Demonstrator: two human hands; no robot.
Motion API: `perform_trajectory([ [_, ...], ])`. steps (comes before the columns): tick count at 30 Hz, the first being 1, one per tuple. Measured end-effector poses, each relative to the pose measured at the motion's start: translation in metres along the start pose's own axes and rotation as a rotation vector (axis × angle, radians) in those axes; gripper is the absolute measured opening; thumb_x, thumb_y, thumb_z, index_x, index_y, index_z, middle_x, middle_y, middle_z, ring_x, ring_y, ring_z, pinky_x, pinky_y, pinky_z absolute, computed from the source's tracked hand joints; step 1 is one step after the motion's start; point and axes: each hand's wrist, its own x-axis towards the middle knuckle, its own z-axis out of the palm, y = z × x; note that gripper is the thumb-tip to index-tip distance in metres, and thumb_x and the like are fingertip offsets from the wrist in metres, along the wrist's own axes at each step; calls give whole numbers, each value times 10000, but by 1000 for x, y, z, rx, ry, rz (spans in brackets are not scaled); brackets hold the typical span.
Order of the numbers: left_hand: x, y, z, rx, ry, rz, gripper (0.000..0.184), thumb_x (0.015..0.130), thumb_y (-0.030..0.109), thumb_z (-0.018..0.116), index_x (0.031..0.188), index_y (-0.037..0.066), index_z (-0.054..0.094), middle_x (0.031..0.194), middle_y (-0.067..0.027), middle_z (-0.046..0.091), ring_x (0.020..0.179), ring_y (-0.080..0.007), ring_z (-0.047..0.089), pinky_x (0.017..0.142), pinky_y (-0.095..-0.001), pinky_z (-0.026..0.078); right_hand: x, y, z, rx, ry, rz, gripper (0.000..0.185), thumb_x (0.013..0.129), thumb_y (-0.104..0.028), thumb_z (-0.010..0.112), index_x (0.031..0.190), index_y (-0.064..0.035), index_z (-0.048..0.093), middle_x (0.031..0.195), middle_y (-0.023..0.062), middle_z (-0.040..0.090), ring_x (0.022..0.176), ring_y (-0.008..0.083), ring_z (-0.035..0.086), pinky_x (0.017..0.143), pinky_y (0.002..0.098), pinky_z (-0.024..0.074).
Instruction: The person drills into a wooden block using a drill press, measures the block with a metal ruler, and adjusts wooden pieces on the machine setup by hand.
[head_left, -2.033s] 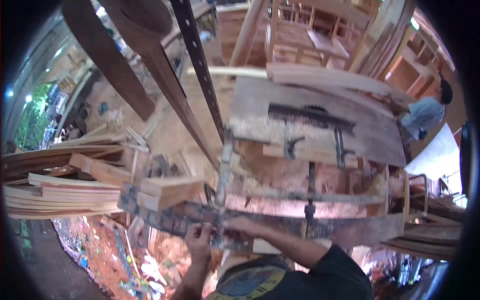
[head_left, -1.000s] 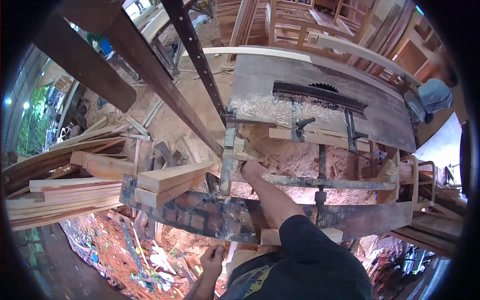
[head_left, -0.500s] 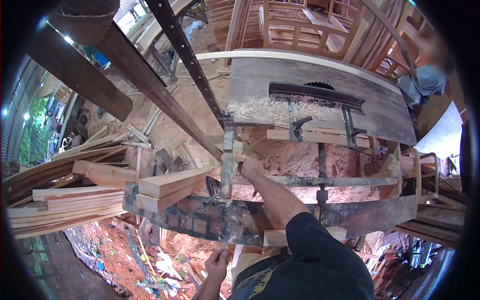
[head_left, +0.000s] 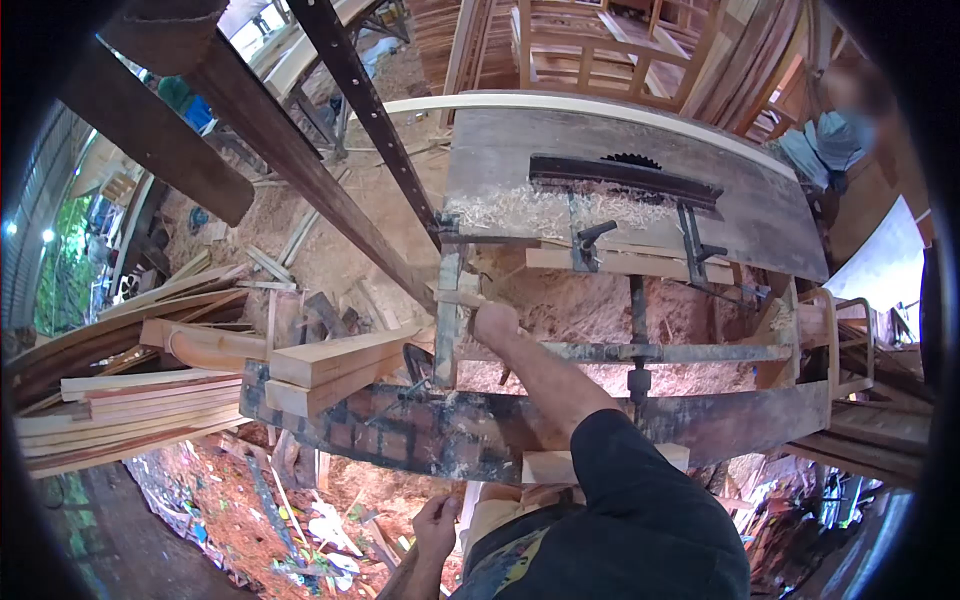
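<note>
My right hand point(head_left: 495, 324) reaches forward across the front beam of the bench, its fingers closed around the end of a short piece of wood point(head_left: 459, 298). That piece lies over the upright end post of the frame point(head_left: 449, 345), just left of my knuckles. Close to my body, my left hand point(head_left: 436, 522) hangs below the front beam point(head_left: 350, 425) with its fingers curled shut. Nothing shows in it. Two squared timbers point(head_left: 335, 358) rest stacked on the beam's left part. A wooden block point(head_left: 550, 466) sits at the beam's near edge.
A circular saw blade point(head_left: 632, 160) rises behind a dark fence point(head_left: 610, 183) on the shaving-strewn saw table point(head_left: 490, 145). Clamps point(head_left: 590, 245) hang at its near edge. Stacked boards point(head_left: 150, 410) lie left. A slanting post point(head_left: 320, 185) stands ahead. A person point(head_left: 840, 145) is far right.
The view has shifted slightly. My right hand has moved a little toward me, and the short wood piece now shows across the end post. My left hand stays low, still curled.
</note>
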Motion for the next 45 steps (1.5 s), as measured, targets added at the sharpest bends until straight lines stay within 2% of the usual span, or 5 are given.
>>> perform_trajectory([
  [19,21,-11,-7,3,5,15,227,1019,179,722,1104,-30,755,835,-48,727,724,-85,634,661,-256,523,-26,15,28,92,252,-28,289,935,-221,577,966,-81,827,967,203,787,888,371,775,778,489,610],
  [29,19,7,5,67,-50,44,260,1020,191,717,1150,-33,742,872,-84,754,765,-118,684,692,-275,554,-37,-16,38,53,2,-33,333,892,-365,660,1060,-116,805,1035,226,771,904,434,751,808,528,601],
  [32,19,5,9,40,-45,67,249,1034,192,690,1147,-23,746,874,-88,757,763,-123,686,696,-284,553,-87,20,37,152,197,-99,342,972,-376,638,1017,-67,778,939,180,778,793,344,753,716,463,598],
  [35,21,17,9,44,-90,-6,242,1046,184,656,1166,-9,739,865,-85,748,769,-134,686,684,-297,545,-119,62,17,1168,-187,58,359,1052,-383,602,982,-52,723,841,90,730,749,194,713,626,339,552],
  [45,56,140,50,-546,-340,21,189,1017,195,620,1143,56,646,809,-3,619,581,-39,459,505,-208,342,-242,36,-112,1630,-378,13,295,1081,-327,610,1029,-45,677,842,47,673,714,135,621,621,264,498],
])
